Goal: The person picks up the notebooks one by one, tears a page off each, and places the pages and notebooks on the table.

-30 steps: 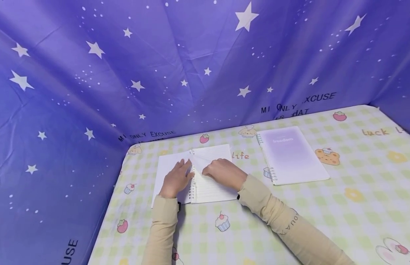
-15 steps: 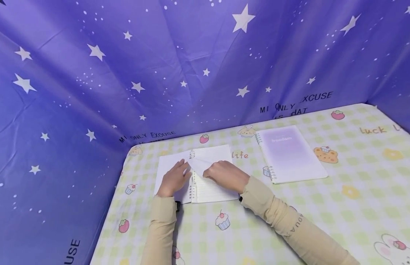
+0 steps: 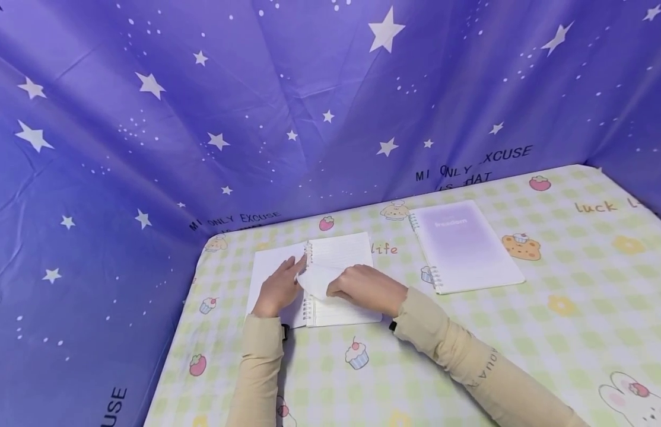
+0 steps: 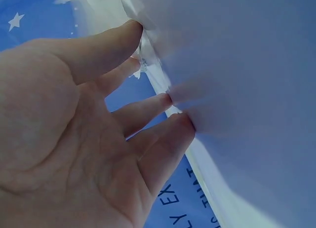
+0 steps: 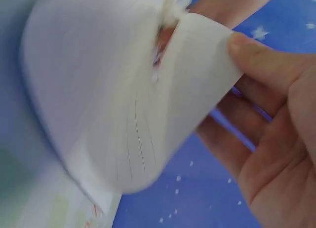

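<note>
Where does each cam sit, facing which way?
Head: worn on head, facing forward-down at open white spiral-bound notebook; left hand, right hand, beige sleeves show.
Left wrist: worn there, facing left palm and fingers at the notebook.
Right wrist: worn there, facing right hand pinching white paper sheet; left partly shows.
Head and right wrist share that sheet.

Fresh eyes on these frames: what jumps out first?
First, the star-printed purple backdrop rising behind the checked tablecloth. Then the open spiral notebook, left of center, where the right hand pinches a lifted page. A closed purple notebook lies right of the open one.
</note>
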{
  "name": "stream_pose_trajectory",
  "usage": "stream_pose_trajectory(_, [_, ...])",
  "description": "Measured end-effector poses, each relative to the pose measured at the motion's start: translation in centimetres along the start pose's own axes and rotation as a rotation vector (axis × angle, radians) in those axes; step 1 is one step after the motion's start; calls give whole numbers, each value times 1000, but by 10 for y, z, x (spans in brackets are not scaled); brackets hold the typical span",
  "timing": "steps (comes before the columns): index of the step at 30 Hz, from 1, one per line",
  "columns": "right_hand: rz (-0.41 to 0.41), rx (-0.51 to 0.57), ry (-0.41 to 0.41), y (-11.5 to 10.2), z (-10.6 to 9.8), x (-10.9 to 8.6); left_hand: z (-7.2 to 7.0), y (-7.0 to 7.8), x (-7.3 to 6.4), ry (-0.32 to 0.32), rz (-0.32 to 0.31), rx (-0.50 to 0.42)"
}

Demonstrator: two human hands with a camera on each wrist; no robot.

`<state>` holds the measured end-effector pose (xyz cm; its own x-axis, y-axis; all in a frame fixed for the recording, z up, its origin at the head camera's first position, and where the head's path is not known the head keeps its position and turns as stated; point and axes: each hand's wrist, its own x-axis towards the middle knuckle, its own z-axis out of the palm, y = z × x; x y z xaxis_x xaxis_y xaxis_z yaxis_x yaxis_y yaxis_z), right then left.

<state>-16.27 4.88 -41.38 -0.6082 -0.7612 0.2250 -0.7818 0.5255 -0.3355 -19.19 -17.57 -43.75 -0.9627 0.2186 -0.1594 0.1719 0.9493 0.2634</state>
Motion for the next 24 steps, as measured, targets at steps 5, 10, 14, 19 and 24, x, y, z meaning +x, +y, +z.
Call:
stream_pose_trajectory(5, [18,77,21,-7,-4,-8,0,-2,-2,1,-7,-35])
stream_pose_trajectory(10, [-11,60,75,-8,-5,-12,-1,-5,-1,-2,45,-28])
stream_pose_trajectory(14, [-64,12,120,-8,-3,-11,-1,-11,1,-24,73,-70])
stream_pose_trajectory(19, [-28,85,142,-9,-2,-11,-5,-17,0,-57,96,-160])
stream_pose_trajectory(24, [61,204,128,-8,-1,-15,-8,-20,-2,-86,118,-220])
